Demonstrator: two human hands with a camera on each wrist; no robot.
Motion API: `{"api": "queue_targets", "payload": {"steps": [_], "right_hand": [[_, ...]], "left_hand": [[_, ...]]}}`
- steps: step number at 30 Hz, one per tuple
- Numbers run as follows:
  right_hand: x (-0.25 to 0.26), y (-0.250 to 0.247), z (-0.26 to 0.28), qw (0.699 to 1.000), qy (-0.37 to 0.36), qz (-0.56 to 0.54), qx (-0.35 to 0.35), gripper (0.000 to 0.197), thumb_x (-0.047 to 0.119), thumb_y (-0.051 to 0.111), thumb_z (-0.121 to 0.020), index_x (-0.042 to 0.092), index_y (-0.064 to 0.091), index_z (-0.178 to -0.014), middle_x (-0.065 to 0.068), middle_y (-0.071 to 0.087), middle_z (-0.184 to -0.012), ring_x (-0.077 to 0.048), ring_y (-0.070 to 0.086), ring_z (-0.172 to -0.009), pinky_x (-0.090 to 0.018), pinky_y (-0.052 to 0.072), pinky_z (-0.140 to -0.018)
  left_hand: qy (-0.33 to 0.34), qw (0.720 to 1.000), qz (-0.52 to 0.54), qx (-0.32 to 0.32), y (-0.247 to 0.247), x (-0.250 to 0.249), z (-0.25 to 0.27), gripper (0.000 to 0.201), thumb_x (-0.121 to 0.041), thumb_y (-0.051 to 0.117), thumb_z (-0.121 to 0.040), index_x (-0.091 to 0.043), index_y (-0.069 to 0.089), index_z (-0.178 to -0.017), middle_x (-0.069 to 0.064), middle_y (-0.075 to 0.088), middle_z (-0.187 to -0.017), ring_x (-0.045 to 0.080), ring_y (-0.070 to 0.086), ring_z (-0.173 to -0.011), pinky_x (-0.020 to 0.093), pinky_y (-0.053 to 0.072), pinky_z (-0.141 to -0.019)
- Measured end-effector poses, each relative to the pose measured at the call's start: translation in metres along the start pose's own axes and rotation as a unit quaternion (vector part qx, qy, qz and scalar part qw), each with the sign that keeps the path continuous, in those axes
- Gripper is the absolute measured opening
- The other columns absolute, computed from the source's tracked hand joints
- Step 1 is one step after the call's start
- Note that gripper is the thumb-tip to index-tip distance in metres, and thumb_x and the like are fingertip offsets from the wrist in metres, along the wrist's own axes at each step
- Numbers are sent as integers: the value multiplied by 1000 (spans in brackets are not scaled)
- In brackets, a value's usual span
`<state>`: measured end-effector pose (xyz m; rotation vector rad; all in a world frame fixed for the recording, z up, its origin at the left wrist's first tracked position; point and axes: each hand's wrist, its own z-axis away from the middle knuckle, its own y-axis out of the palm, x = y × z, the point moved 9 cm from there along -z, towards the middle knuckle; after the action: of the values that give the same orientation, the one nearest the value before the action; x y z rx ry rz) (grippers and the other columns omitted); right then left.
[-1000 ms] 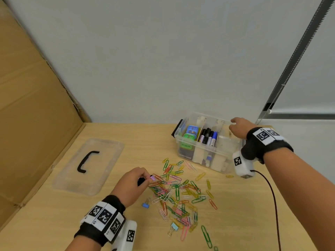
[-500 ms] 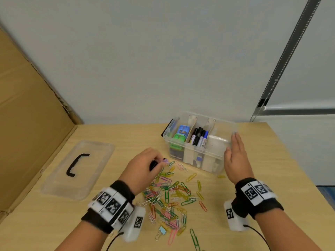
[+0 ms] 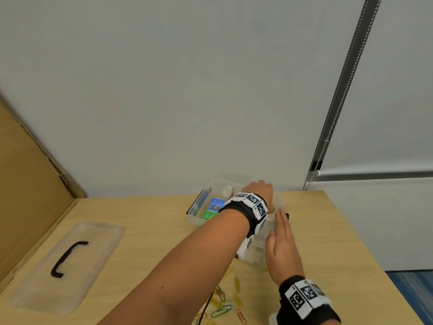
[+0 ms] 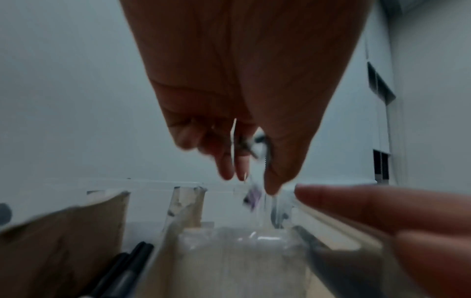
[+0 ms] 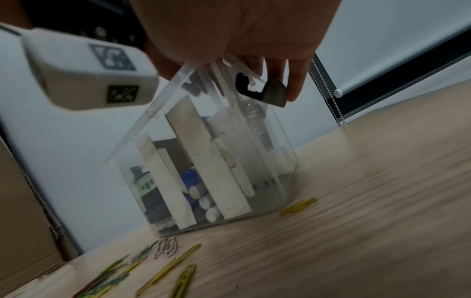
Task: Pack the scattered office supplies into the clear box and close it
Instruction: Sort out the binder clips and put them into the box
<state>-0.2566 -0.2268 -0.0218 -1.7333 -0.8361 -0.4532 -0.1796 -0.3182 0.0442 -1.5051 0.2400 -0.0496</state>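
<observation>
Clear box [image 3: 257, 252] directly below left hand [image 3: 259, 192] | left fingers pinch small clips (blurred) over right compartment | right hand [image 3: 282, 245] flat against right wall, fingers straight

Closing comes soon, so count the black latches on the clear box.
2. The left-end latch hangs on the clear box; the right-end latch is touched by the right hand. The left forearm covers part of the box, so others may be hidden.
</observation>
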Motion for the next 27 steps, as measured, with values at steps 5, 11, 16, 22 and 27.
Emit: {"api": "queue_targets", "payload": {"steps": [5,11,16,22,27], "right_hand": [[-1,2,1,1000,-1,12,4,56,24,25,-98,16,13,-152,9,4,-160,-7,17,-144,-16,20,-105],[-2,2,3,1000,4,23,4,54,23,26,-99,14,17,-151,5,7,-160,-12,22,-143,-19,22,-105],[-2,3,3,999,14,41,15,53,20,28,-100,12,18,-151,3,9,-160,-15,22,-143,-21,19,-107],[13,-8,5,995,27,95,-31,51,18,37,-96,10,28,-145,-10,20,-157,-31,19,-142,-48,21,-117],[98,4,36,990,-89,98,-50,42,18,51,-88,14,44,-130,-10,33,-147,-31,24,-138,-49,22,-114]], "left_hand": [[-23,994,91,53,6,9,-2,53,-38,58,-85,-12,46,-129,12,47,-130,32,53,-113,41,47,-93],[9,971,234,-40,-32,46,73,28,-36,55,-88,-22,59,-112,-3,57,-117,15,60,-98,32,49,-89],[-21,961,265,-76,-32,119,175,15,-25,57,-90,-22,64,-102,-8,64,-104,9,60,-86,23,49,-76],[-170,967,190,-3,27,227,291,13,-34,55,-91,-26,61,-101,-11,62,-103,3,58,-85,22,49,-75],[-228,950,164,139,103,260,361,43,-49,69,-76,-31,53,-111,-12,52,-108,6,55,-89,21,46,-78]]}}
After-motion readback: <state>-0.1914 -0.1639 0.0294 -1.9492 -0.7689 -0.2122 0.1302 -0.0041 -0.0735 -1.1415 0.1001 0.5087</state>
